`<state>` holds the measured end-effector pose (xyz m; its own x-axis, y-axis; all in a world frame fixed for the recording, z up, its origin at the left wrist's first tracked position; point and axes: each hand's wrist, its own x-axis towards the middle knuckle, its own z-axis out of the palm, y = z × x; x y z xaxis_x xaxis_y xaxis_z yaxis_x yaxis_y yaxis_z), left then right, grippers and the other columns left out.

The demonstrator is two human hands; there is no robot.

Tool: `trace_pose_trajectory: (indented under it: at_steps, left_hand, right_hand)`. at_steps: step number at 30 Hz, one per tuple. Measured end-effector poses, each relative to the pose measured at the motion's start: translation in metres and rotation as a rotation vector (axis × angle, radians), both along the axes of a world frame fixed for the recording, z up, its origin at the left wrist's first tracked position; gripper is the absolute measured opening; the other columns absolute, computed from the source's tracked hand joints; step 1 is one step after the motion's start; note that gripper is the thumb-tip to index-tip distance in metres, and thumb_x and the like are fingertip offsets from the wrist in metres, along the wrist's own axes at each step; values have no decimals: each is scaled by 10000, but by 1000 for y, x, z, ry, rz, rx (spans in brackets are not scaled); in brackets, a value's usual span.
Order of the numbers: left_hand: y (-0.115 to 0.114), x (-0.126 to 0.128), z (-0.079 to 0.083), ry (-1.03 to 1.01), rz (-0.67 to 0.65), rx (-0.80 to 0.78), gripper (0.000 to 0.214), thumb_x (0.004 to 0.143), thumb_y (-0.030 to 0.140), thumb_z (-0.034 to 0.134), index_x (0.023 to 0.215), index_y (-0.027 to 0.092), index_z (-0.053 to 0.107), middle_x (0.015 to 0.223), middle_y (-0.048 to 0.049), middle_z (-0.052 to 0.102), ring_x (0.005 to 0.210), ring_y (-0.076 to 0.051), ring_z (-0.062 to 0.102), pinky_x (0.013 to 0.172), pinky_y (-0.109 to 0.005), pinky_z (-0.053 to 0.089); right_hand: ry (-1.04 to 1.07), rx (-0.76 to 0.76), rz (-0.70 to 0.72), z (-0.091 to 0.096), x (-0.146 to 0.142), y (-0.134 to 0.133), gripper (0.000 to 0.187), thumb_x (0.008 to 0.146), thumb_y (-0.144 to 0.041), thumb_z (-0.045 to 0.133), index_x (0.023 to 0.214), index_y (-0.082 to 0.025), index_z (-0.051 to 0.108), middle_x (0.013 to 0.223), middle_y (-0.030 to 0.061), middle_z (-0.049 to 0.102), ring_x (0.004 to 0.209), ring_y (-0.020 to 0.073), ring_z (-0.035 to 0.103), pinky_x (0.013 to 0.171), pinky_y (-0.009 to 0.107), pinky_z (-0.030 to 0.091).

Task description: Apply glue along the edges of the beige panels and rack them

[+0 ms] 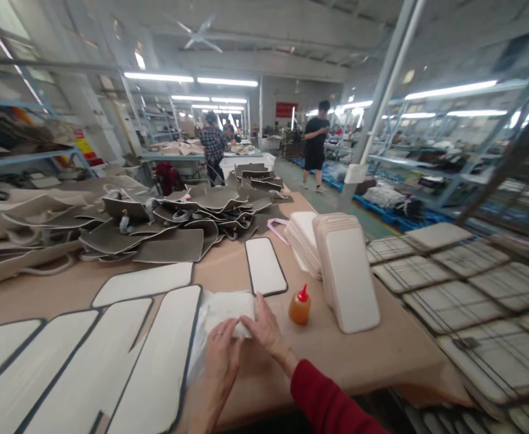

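A cream-white panel (229, 306) lies in front of me on the table, with crumpled clear plastic (197, 346) at its left side. My left hand (223, 354), a ring on one finger, has its bent fingers on the panel's near edge. My right hand (265, 327) grips the right side and near corner, its thumb close to the left fingertips. Just beyond lies a white panel with a dark edge (265, 265). To the right stands a squeeze bottle (299, 306) of amber liquid with a red nozzle tip.
Several dark-edged panels (156, 361) lie at left. A leaning stack of cream panels (352, 277) stands at right, beside a wire rack (467, 301) of panels. Grey-brown bag pieces (174, 241) pile up behind. Farther off, two people (316, 141) (212, 144) stand.
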<state>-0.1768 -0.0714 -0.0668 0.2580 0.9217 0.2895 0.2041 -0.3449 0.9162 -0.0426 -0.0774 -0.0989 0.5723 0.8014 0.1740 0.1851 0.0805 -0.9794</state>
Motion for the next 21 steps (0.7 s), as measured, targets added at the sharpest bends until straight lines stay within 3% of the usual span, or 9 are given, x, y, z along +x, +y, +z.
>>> trace_pose_trajectory:
  at_steps: [2, 4, 9, 11, 12, 14, 15, 18, 21]
  left_hand:
    - [16, 5, -19, 77, 6, -5, 245, 529, 283, 739, 771, 250, 733, 893, -99, 727, 979, -354, 594, 976, -502, 365]
    - [25, 2, -22, 115, 40, 13, 212, 561, 291, 717, 768, 245, 724, 887, -105, 721, 974, -359, 592, 975, -515, 358]
    - [4, 10, 21, -17, 222, 262, 276, 742, 333, 630, 994, 233, 680, 1149, -114, 621, 1109, -306, 528, 1010, -452, 347]
    - [-13, 36, 29, -68, 104, 234, 341, 753, 322, 645, 1083, 234, 640, 1193, -109, 589, 1057, -280, 562, 962, -415, 405]
    - [-21, 54, 26, -66, -39, 177, 384, 749, 308, 657, 1123, 231, 615, 1208, -111, 584, 1061, -277, 568, 953, -408, 419]
    - [-31, 98, 9, -62, -296, 65, 579, 724, 283, 680, 1268, 205, 500, 1308, -146, 524, 1215, -306, 484, 996, -432, 395]
    - [-32, 120, -4, -44, -344, 35, 713, 684, 276, 715, 1331, 198, 425, 1369, -159, 467, 1298, -323, 397, 1049, -458, 335]
    - [-27, 176, -43, 28, -283, 4, 946, 581, 265, 774, 1389, 150, 296, 1433, -208, 357, 1375, -373, 238, 1102, -524, 208]
    - [-17, 204, -69, 35, -182, -24, 970, 544, 193, 760, 1387, 137, 285, 1363, -202, 413, 1320, -379, 322, 1072, -539, 256]
  right_hand:
    - [-35, 27, -33, 9, 4, -4, 467, 680, -313, 687, 1124, -188, 612, 1247, 124, 603, 1231, 297, 487, 1091, 478, 288]
    - [-50, 56, -43, 19, 8, -12, 373, 759, -337, 615, 1107, -205, 633, 1224, 106, 622, 1196, 271, 517, 1084, 455, 310]
    - [13, 83, -37, 22, 14, -59, 395, 796, -430, 598, 1115, -202, 644, 1099, 102, 680, 1016, 242, 630, 954, 393, 460]
    - [80, 70, -60, 14, 15, -87, 447, 817, -504, 560, 1109, -176, 643, 1075, 128, 684, 941, 243, 661, 872, 387, 511]
    - [109, 65, -75, 9, 16, -101, 484, 826, -543, 531, 1104, -162, 642, 1061, 140, 685, 905, 242, 672, 832, 384, 529]
    - [189, 56, -90, -3, 18, -129, 552, 813, -607, 513, 1098, -152, 642, 1022, 148, 693, 827, 240, 687, 768, 384, 548]
    - [250, 51, -97, -10, 21, -143, 580, 791, -633, 528, 1095, -152, 643, 1001, 147, 698, 785, 238, 691, 744, 387, 551]
    - [489, 10, -153, -29, 34, -178, 668, 688, -675, 624, 1092, -143, 643, 971, 150, 707, 710, 238, 692, 721, 402, 538]
    - [636, -58, -203, -45, 54, -205, 761, 584, -694, 697, 1077, -116, 646, 958, 163, 709, 705, 251, 691, 723, 402, 520]
